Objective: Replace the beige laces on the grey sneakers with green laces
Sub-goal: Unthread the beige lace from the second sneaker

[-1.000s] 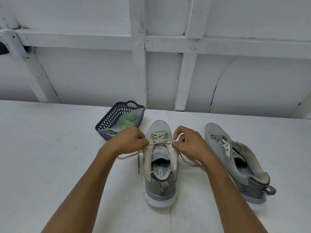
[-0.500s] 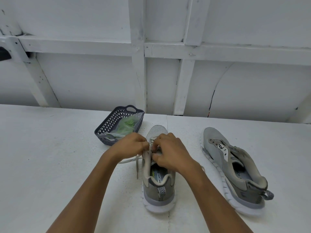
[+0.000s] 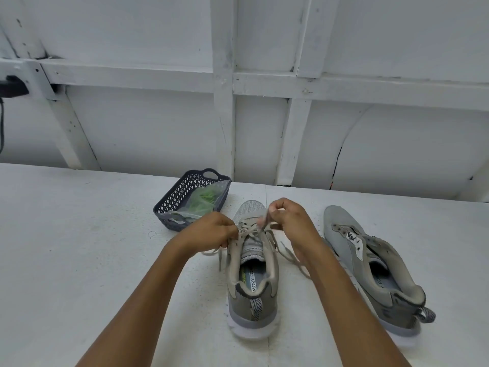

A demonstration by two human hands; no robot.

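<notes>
A grey sneaker (image 3: 251, 295) stands upright in front of me, heel toward me, with a beige lace (image 3: 248, 230) still threaded in its lowest eyelets. My left hand (image 3: 211, 230) pinches the lace at the shoe's left side. My right hand (image 3: 287, 218) is raised over the toe end, fingers closed on a blurred stretch of the same lace. Loose lace ends trail on both sides of the shoe. A second grey sneaker (image 3: 370, 266) lies tilted on its side at the right, without a lace. Green laces (image 3: 205, 198) sit in a clear bag.
The bag lies in a dark blue lattice basket (image 3: 182, 192) behind my left hand. Everything rests on a white table (image 3: 79, 247) that ends at a white framed wall. A black object (image 3: 13, 86) is fixed at the wall's far left.
My right hand has lifted from the shoe's tongue up and to the right, drawing the beige lace with it. The left hand stays at the shoe's left side.
</notes>
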